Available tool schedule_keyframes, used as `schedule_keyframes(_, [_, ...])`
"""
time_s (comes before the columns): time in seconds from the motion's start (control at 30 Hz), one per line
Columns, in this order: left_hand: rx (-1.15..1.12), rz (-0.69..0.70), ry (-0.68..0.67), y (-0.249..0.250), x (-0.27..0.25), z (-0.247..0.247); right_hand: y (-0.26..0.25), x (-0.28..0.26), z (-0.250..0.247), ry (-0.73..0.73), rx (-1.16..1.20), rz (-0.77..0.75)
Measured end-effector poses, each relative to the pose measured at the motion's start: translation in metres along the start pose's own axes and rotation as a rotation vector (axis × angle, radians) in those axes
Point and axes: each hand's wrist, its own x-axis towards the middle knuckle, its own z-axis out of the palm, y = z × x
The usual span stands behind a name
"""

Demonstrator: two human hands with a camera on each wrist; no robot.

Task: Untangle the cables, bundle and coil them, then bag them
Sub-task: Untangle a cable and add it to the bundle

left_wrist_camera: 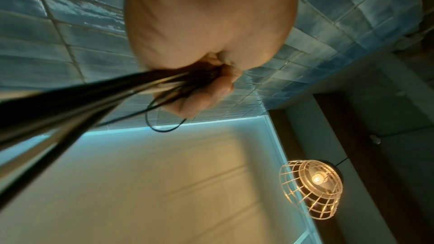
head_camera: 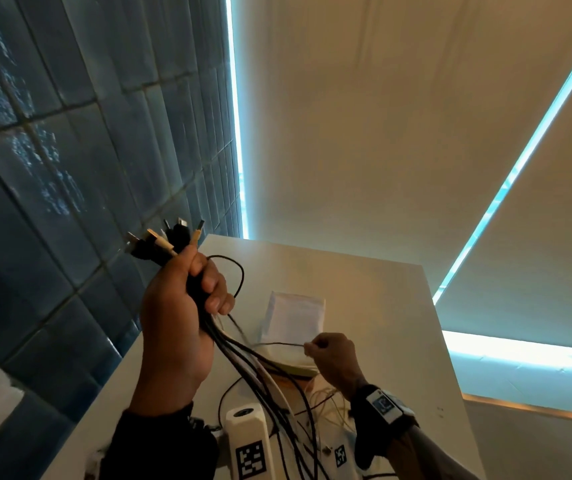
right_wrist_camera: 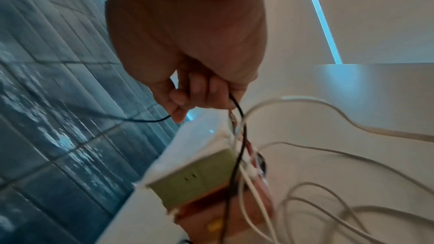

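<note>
My left hand [head_camera: 187,303] is raised above the white table [head_camera: 381,306] and grips a bundle of cables [head_camera: 243,355], mostly black with a white one. Their plugs [head_camera: 163,239] stick out above the fist, and the strands hang down to the table. The left wrist view shows the fist [left_wrist_camera: 202,88] curled round the same bundle [left_wrist_camera: 98,96]. My right hand [head_camera: 329,355] pinches one thin black cable [head_camera: 277,344] that runs left toward the bundle. In the right wrist view the fingers [right_wrist_camera: 187,97] hold this thin black cable [right_wrist_camera: 150,120]. A clear plastic bag [head_camera: 295,320] lies on the table behind.
A green and orange box [right_wrist_camera: 199,179] stands on the table under my right hand, with loose white cables [right_wrist_camera: 328,192] beside it. A white device with a printed marker [head_camera: 248,441] sits near the front edge. A blue tiled wall [head_camera: 52,168] runs along the left.
</note>
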Motion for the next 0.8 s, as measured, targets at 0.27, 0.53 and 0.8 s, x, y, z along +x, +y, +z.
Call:
schedule_keyframes(0.27, [0.162,-0.167,0.083,-0.035,0.009,-0.001,-0.109,-0.044,-0.046,-0.066,0.691,-0.262])
schedule_keyframes(0.53, [0.093,-0.224,0.056,-0.033,0.004,0.009,-0.127,-0.07,-0.059,-0.271,0.711,-0.541])
schedule_keyframes(0.8, [-0.134,-0.165,-0.053,-0.017,0.007,0.011,-0.062,-0.044,-0.043,-0.189,0.466,-0.285])
